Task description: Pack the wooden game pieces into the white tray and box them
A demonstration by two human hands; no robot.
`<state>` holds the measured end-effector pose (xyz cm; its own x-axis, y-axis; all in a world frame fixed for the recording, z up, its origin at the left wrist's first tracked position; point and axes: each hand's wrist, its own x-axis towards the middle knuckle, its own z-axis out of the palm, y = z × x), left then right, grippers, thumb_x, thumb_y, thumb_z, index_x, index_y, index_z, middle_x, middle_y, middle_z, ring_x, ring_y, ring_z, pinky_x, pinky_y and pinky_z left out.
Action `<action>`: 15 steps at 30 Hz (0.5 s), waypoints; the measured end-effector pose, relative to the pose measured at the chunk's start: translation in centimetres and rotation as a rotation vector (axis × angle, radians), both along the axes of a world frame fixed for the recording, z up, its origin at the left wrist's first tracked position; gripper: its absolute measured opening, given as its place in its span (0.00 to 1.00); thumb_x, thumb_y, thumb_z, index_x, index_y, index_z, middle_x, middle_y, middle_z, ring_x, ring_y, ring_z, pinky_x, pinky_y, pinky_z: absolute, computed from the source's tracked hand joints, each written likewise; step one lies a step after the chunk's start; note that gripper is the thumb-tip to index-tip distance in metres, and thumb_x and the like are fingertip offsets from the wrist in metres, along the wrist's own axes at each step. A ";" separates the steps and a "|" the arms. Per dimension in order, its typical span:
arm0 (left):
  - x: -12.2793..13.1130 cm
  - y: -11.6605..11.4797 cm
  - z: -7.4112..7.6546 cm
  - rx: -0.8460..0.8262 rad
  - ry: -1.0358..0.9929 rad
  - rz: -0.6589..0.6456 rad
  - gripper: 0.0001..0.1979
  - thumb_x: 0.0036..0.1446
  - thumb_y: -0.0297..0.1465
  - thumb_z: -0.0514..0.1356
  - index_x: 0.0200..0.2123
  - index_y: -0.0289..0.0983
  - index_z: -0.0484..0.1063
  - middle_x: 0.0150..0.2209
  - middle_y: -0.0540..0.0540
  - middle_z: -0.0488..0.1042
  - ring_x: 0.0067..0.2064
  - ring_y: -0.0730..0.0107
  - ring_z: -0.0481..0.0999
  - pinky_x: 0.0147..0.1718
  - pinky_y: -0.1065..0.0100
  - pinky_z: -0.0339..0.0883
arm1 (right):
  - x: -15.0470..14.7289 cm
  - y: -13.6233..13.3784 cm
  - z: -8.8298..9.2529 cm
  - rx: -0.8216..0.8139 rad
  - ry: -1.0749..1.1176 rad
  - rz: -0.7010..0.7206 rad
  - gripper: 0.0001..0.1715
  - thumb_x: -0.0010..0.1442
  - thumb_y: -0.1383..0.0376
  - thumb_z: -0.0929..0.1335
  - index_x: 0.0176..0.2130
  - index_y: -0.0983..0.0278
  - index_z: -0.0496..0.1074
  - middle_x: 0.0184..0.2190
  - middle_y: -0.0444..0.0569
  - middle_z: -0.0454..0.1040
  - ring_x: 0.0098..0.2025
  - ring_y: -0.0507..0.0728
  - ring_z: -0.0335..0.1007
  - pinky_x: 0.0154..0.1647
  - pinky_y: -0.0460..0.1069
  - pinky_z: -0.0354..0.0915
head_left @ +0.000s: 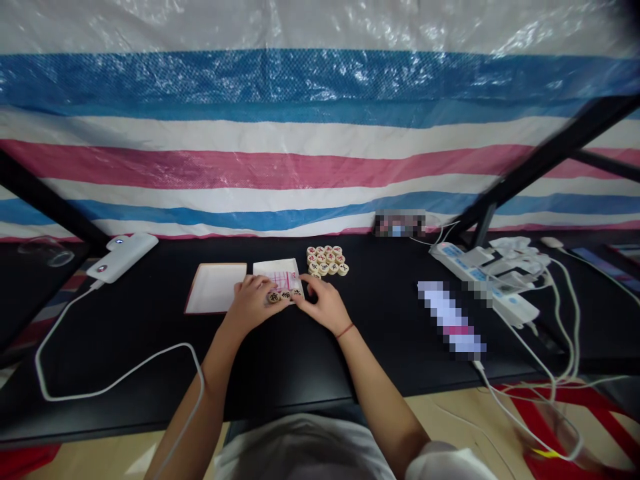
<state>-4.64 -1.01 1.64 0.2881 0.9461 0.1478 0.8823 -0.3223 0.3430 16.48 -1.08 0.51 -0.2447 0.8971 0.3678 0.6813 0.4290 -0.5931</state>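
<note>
A shallow white box [262, 268] lies on the black table, with a pink-and-white printed sheet [281, 281] inside it. Along its near side runs a short row of round Chinese chess pieces [285, 295] with dark characters. My left hand [251, 303] is closed at the left end of this row, its fingers bent over the box. From the right, my right hand [324, 304] closes on the row's other end, with its thumb at the last piece and its index finger by the box's right wall. More Chinese chess pieces [324, 259] stand in tight rows behind my right hand.
Left of the box lies its lid [216, 288], inner side up. A white power bank [123, 257] with a cable sits far left. On the right are a blurred phone-like object [451, 319] and a power strip [483, 280] with plugs. A striped sheet [280, 167] hangs behind.
</note>
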 end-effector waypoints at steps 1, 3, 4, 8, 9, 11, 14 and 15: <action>0.0 0.0 -0.1 -0.001 0.005 0.003 0.14 0.57 0.44 0.60 0.38 0.42 0.76 0.45 0.45 0.74 0.50 0.55 0.67 0.47 0.56 0.58 | -0.3 -0.1 0.0 -0.028 -0.045 0.040 0.23 0.57 0.53 0.69 0.48 0.62 0.72 0.28 0.44 0.72 0.29 0.54 0.68 0.35 0.47 0.62; -0.2 0.0 -0.4 0.010 0.010 -0.002 0.13 0.61 0.40 0.55 0.34 0.41 0.77 0.45 0.44 0.74 0.48 0.56 0.68 0.45 0.56 0.59 | -0.8 -0.2 -0.1 -0.049 -0.135 0.059 0.24 0.53 0.52 0.72 0.45 0.63 0.73 0.29 0.45 0.74 0.31 0.55 0.70 0.35 0.48 0.61; -0.2 0.1 -0.5 0.021 0.010 -0.006 0.14 0.62 0.39 0.54 0.34 0.41 0.76 0.45 0.44 0.74 0.48 0.57 0.68 0.45 0.56 0.59 | -1.0 -0.2 -0.3 -0.049 -0.172 0.051 0.23 0.52 0.52 0.73 0.43 0.63 0.74 0.29 0.46 0.74 0.32 0.55 0.71 0.36 0.48 0.61; -0.3 0.0 -0.6 0.037 -0.016 -0.004 0.12 0.61 0.37 0.54 0.34 0.40 0.76 0.44 0.44 0.75 0.47 0.57 0.69 0.45 0.57 0.59 | -1.2 0.0 -0.9 -0.041 -0.227 0.015 0.18 0.53 0.55 0.72 0.41 0.63 0.74 0.29 0.46 0.74 0.32 0.55 0.71 0.35 0.47 0.60; -0.3 0.0 -0.5 0.030 -0.027 -0.002 0.12 0.61 0.37 0.54 0.34 0.40 0.75 0.43 0.44 0.75 0.46 0.58 0.69 0.45 0.57 0.59 | -1.1 0.0 -1.0 -0.038 -0.225 0.015 0.18 0.53 0.55 0.72 0.40 0.63 0.74 0.28 0.45 0.74 0.32 0.55 0.71 0.35 0.47 0.59; -0.2 -0.1 0.0 0.001 -0.045 0.000 0.11 0.60 0.37 0.54 0.33 0.40 0.74 0.40 0.45 0.76 0.46 0.58 0.69 0.46 0.56 0.58 | -1.1 0.1 -1.1 -0.037 -0.225 0.014 0.18 0.53 0.55 0.73 0.40 0.63 0.74 0.28 0.45 0.74 0.31 0.55 0.70 0.35 0.47 0.59; -0.2 -0.2 0.8 -0.060 -0.080 -0.002 0.09 0.59 0.37 0.55 0.32 0.41 0.73 0.35 0.48 0.78 0.45 0.58 0.71 0.48 0.55 0.56 | -0.9 0.1 -1.0 -0.048 -0.221 0.035 0.18 0.54 0.55 0.73 0.40 0.63 0.74 0.28 0.45 0.74 0.32 0.55 0.71 0.35 0.48 0.60; -0.1 -0.2 1.0 -0.066 -0.094 -0.001 0.09 0.58 0.37 0.56 0.31 0.41 0.73 0.35 0.48 0.78 0.45 0.58 0.72 0.48 0.54 0.56 | -0.9 0.1 -0.9 -0.046 -0.205 0.040 0.19 0.54 0.55 0.72 0.42 0.62 0.73 0.31 0.46 0.74 0.34 0.56 0.71 0.37 0.48 0.61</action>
